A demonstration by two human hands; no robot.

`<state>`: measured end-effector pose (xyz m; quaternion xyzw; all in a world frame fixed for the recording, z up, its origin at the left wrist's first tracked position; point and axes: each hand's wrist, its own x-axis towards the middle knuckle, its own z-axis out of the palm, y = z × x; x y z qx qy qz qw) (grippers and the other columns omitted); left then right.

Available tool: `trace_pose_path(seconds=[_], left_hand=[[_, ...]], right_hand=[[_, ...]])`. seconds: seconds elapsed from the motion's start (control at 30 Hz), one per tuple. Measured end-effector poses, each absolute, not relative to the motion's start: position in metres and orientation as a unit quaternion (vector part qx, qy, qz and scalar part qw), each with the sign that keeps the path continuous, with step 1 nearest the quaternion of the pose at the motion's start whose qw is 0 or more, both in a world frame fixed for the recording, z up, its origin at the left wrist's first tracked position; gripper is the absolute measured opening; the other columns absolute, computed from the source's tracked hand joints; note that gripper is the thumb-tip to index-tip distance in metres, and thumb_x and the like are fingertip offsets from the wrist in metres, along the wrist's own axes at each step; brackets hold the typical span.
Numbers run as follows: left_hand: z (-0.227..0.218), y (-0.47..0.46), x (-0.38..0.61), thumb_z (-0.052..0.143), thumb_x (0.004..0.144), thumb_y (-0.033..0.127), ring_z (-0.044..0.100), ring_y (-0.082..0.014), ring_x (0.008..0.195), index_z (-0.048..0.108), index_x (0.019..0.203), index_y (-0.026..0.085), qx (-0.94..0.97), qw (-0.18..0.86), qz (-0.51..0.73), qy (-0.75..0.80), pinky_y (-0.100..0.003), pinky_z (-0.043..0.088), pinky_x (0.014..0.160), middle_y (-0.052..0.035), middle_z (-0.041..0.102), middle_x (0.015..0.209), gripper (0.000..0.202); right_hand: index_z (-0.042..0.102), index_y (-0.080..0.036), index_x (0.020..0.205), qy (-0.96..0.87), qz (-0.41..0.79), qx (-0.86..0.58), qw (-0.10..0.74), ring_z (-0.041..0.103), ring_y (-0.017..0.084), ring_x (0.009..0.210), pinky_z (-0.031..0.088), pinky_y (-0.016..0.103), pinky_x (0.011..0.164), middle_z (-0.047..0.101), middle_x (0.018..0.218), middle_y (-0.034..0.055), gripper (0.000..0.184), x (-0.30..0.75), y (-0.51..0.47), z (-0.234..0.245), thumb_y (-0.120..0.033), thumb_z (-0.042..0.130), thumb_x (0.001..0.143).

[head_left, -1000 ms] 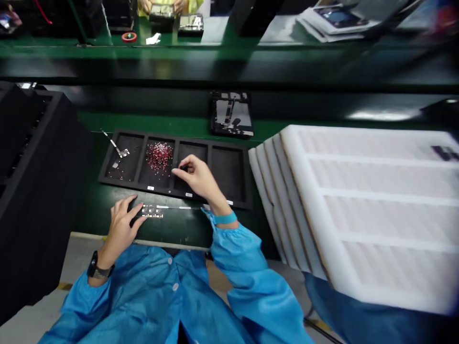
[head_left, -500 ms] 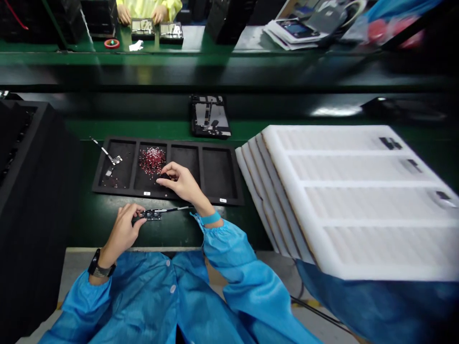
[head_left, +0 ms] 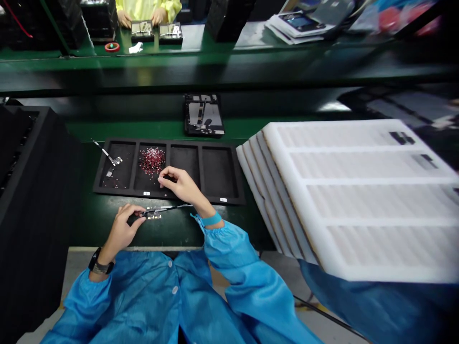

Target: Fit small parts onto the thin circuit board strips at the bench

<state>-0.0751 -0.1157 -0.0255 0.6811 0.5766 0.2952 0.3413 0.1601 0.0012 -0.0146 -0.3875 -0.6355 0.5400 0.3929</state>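
The circuit board point(head_left: 154, 215) sits just in front of the black tray point(head_left: 120, 191), whose white labels point(head_left: 147, 193) are too small to read from here. It's small and dark with pale metallic patches, a thin strip point(head_left: 172, 208) trailing rightward. The left hand point(head_left: 122, 229) pinches its left end; the right hand point(head_left: 183, 186), thumb meeting forefinger, may hold something: I can't tell.

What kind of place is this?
Probably an electronics workshop: the left hand has its fingers on a small circuit board at a green workbench, near a black compartmented tray with tiny reddish parts.
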Motion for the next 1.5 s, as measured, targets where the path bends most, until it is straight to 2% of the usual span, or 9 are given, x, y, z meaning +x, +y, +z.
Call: trace_pose_path(seconds=[0.1,0.27,0.43,0.57,0.73,0.87,1.13,1.3,1.5], left_hand=[[-0.02,-0.113,-0.078,0.069,0.093,0.033,0.067,-0.0236,0.09,0.077,0.1,0.023,0.649,0.387,0.325,0.569,-0.039,0.051,0.09,-0.0056,0.076,0.095,0.015],[-0.005,-0.107,-0.084,0.077,0.087,0.037,0.066,-0.02,0.084,0.079,0.102,0.019,0.58,0.439,0.382,0.57,-0.033,0.054,0.082,-0.0062,0.076,0.093,0.023],[0.02,-0.097,-0.089,0.083,0.084,0.034,0.066,-0.0185,0.085,0.081,0.103,0.018,0.553,0.468,0.406,0.557,-0.03,0.054,0.082,-0.0061,0.075,0.094,0.025],[0.03,-0.082,-0.088,0.082,0.081,0.028,0.065,-0.0173,0.081,0.081,0.117,0.021,0.541,0.513,0.39,0.541,-0.028,0.053,0.075,-0.0034,0.073,0.09,0.037],[0.037,-0.063,-0.079,0.075,0.084,0.026,0.067,-0.0199,0.083,0.085,0.094,0.02,0.608,0.54,0.317,0.487,-0.03,0.052,0.076,-0.0066,0.076,0.092,0.015],[0.044,-0.048,-0.067,0.073,0.088,0.032,0.068,-0.0202,0.084,0.085,0.098,0.02,0.631,0.551,0.284,0.466,-0.029,0.052,0.074,-0.0067,0.078,0.093,0.019],[0.033,-0.012,-0.044,0.075,0.085,0.038,0.062,-0.0153,0.066,0.082,0.095,0.016,0.611,0.589,0.269,0.455,-0.027,0.05,0.066,-0.0031,0.072,0.074,0.026],[0.026,-0.002,-0.044,0.082,0.081,0.037,0.061,-0.0134,0.062,0.072,0.106,0.016,0.568,0.633,0.298,0.433,-0.026,0.049,0.064,0.0013,0.068,0.069,0.034],[0.019,-0.002,-0.049,0.087,0.078,0.042,0.069,-0.0172,0.069,0.071,0.099,0.016,0.547,0.645,0.305,0.438,-0.028,0.052,0.066,-0.0037,0.074,0.075,0.037]], right_hand=[[0.062,-0.02,0.09,-0.625,0.546,-0.398,0.391,0.06,0.015,0.07,0.048,0.03,0.069,0.066,0.081,0.0017,0.032,0.163,0.0,-0.013,-0.051,0.071,0.092],[0.06,-0.02,0.093,-0.594,0.59,-0.395,0.378,0.054,0.012,0.063,0.043,0.026,0.052,0.066,0.091,0.0019,0.042,0.166,-0.001,-0.012,-0.053,0.084,0.08],[0.061,-0.019,0.089,-0.632,0.563,-0.37,0.383,0.056,0.012,0.068,0.047,0.027,0.064,0.063,0.085,0.0004,0.034,0.169,-0.001,-0.006,-0.049,0.076,0.088],[0.055,-0.022,0.087,-0.623,0.59,-0.369,0.356,0.048,0.012,0.063,0.042,0.025,0.057,0.054,0.073,-0.0031,0.039,0.173,-0.004,0.0,-0.058,0.064,0.097],[0.049,-0.023,0.081,-0.593,0.632,-0.36,0.345,0.05,0.013,0.063,0.043,0.025,0.057,0.054,0.073,-0.0024,0.051,0.178,-0.005,0.002,-0.07,0.062,0.095],[0.052,-0.022,0.08,-0.602,0.623,-0.35,0.356,0.05,0.014,0.066,0.045,0.028,0.063,0.055,0.074,-0.0015,0.053,0.179,-0.003,0.003,-0.073,0.065,0.092],[0.061,-0.02,0.079,-0.59,0.604,-0.382,0.377,0.049,0.014,0.063,0.041,0.029,0.064,0.056,0.065,-0.0023,0.037,0.18,-0.001,-0.002,-0.054,0.07,0.091],[0.068,-0.019,0.08,-0.594,0.589,-0.395,0.379,0.048,0.013,0.061,0.039,0.028,0.06,0.057,0.066,-0.0019,0.027,0.182,0.001,-0.002,-0.045,0.071,0.088],[0.07,-0.019,0.08,-0.612,0.56,-0.405,0.383,0.058,0.017,0.073,0.046,0.03,0.068,0.066,0.075,0.0023,0.027,0.182,0.001,-0.003,-0.045,0.073,0.087]])
